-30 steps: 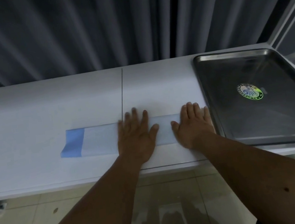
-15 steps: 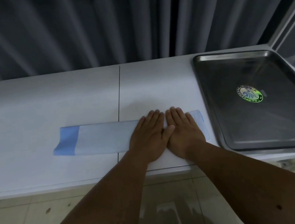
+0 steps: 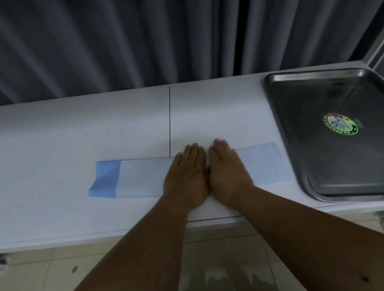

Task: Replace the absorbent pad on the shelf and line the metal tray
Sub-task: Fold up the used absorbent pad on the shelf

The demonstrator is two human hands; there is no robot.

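Since half a second earlier little has shifted: left hand (image 3: 186,175) and right hand (image 3: 227,170) are pressed flat, grip open, mid-frame on the folded pad (image 3: 139,180), its long axis running left-right toward the metal tray (image 3: 293,155) at right.

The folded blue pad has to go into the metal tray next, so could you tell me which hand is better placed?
Probably the right hand: it rests flat on the folded blue pad nearer the metal tray.
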